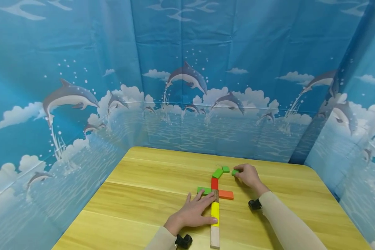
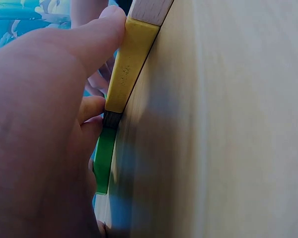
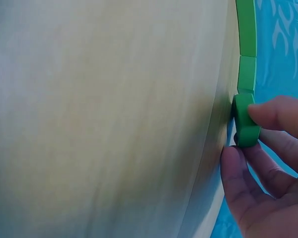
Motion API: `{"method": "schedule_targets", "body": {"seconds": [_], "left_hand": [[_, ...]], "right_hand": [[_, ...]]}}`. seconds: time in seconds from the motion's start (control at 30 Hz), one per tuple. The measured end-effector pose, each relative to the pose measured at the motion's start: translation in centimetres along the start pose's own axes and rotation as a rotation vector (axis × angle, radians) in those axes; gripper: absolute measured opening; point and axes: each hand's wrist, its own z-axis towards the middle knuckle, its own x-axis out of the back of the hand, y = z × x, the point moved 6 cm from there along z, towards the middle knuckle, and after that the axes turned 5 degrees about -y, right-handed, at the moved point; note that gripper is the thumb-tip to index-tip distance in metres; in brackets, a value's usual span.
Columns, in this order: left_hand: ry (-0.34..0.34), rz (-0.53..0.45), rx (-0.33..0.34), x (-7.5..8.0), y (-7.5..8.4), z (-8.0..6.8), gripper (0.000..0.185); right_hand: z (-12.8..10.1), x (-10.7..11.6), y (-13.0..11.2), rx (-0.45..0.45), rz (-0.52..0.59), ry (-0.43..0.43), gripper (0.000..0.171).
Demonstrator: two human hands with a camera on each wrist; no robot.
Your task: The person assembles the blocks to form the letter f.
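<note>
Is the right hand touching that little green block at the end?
Touching. The right wrist view shows the right hand pinching the small green block between a fingertip above and the thumb below, with no gap showing.

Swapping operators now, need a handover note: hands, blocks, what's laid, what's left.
Left hand: flat, fingers spread on the block line, thumb against the yellow block, fingertips at the green block.
Right hand: pinch grip on a small green block on the wooden table.
Laid: natural wood block, yellow, red block, orange block, two green blocks curving at the top.
Left: probably seating the pinched block beside that curve.
</note>
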Motion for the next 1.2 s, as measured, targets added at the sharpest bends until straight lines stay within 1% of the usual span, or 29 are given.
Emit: {"method": "schedule_targets", "body": {"seconds": [0.37,0.67,0.97,1.2], "left_hand": [[0.013,-0.004,-0.011,0.2,0.4,-0.2,0.077],[0.02,0.012,-0.008,-0.1,0.0,-0.2,0.078],[0.012,0.016,-0.003,0.0,0.1,-0.4,0.079],[0.015,0.025,-0.004,-0.1,0.0,-0.4,0.08]], "right_hand": [[0.7,-0.5,0.1,-0.006,-0.032,-0.009,0.037],[1.0,-1.0,-0.2,0.015,-0.063,0.02,0.036],[1.0,-1.1,-0.6,-0.01,-0.067,0.029,0.036],[1.0,-1.0,-0.5,-0.019,-0.053,0.016,0.037]]}}
